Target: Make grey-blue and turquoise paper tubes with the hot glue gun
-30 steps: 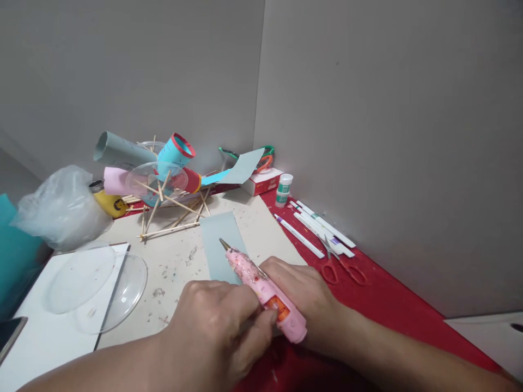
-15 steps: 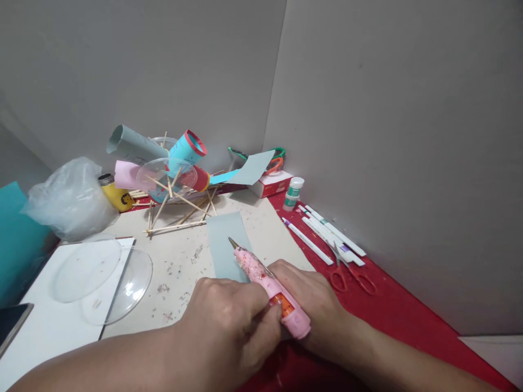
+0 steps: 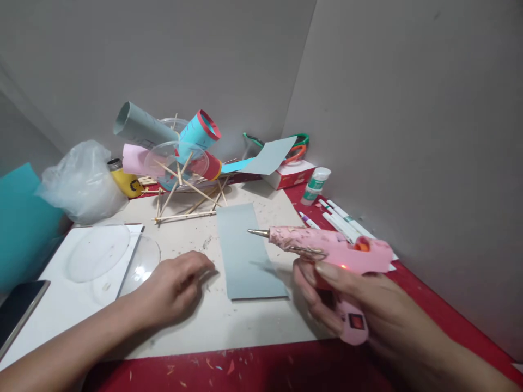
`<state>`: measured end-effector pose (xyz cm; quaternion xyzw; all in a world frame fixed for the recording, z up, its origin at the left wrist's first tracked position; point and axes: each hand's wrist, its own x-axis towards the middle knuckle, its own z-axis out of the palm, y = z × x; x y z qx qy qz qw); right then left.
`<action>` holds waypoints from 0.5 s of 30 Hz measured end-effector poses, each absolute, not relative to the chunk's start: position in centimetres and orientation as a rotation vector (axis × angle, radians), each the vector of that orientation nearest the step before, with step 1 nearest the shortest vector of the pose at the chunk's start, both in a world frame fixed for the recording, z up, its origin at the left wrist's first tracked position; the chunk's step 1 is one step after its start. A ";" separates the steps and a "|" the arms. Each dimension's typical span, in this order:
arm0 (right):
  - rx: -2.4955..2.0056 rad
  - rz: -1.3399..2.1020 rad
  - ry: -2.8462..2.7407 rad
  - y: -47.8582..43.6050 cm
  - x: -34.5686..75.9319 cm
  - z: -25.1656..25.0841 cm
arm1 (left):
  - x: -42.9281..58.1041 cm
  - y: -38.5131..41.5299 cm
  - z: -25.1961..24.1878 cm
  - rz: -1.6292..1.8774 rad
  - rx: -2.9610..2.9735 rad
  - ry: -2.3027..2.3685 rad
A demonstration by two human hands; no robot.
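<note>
A pink hot glue gun [image 3: 327, 247] is in my right hand [image 3: 359, 296], which is wrapped round its handle. Its metal nozzle points left, above a grey-blue paper strip [image 3: 241, 256] lying flat on the pale board. A small orange light glows on the gun's side, and its lower handle bears a red switch. Just left of the strip, my left hand [image 3: 175, 283] is low over the board with its fingers curled in. Nothing shows between those fingers, and they are apart from the paper.
Behind stands a stick frame [image 3: 186, 190] carrying coloured paper tubes [image 3: 143, 128]. Clear plastic discs [image 3: 98, 253] lie at left, near a phone [image 3: 24, 310] and a plastic bag [image 3: 81, 182]. Markers [image 3: 343, 223] and small stacked jars [image 3: 316, 185] are at right, by the wall.
My left hand has come off the glue gun and moved left. The gun has turned from pointing away to pointing left, shifting right in my right hand. The view has tilted slightly.
</note>
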<state>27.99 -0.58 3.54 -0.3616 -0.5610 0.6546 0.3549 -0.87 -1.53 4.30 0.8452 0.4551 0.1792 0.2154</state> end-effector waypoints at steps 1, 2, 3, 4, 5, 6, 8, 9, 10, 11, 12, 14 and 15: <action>-0.869 1.816 -1.360 -0.5 28.1 3.5 | -1.0 -1.5 3.7 0.452 2.398 1.201; -0.805 1.952 -1.256 -0.4 28.1 3.4 | -0.9 -1.5 3.2 0.422 2.445 1.148; -0.747 2.061 -1.167 -0.4 28.1 3.5 | -0.6 -1.5 2.8 0.402 2.486 1.105; -0.709 2.098 -1.117 -0.4 28.0 3.5 | -0.2 -1.4 2.4 0.399 2.520 1.077; -0.681 2.111 -1.081 -0.3 28.0 3.6 | 0.3 -1.3 2.2 0.412 2.545 1.058; -0.670 2.123 -1.064 -0.3 27.9 3.7 | 0.7 -1.1 2.0 0.434 2.557 1.041; -0.670 2.133 -1.070 -0.3 27.9 3.8 | 1.4 -0.7 1.9 0.496 2.541 1.008; -0.670 2.137 -1.080 -0.3 27.9 3.9 | 1.7 -0.5 1.9 0.530 2.508 0.998; -0.665 2.138 -1.082 -0.3 28.0 3.9 | 1.9 -0.4 2.0 0.563 2.456 1.002; -0.661 2.137 -1.074 -0.3 28.1 3.8 | 2.0 -0.3 2.2 0.597 2.381 1.033; -0.651 2.132 -1.063 -0.4 28.2 3.8 | 2.1 -0.3 2.4 0.630 2.278 1.092; -0.652 2.129 -1.057 -0.5 28.4 3.6 | 2.3 -0.4 2.9 0.682 1.969 1.245; -0.667 2.124 -1.073 -0.7 28.5 3.5 | 2.4 -0.4 3.2 0.704 1.780 1.297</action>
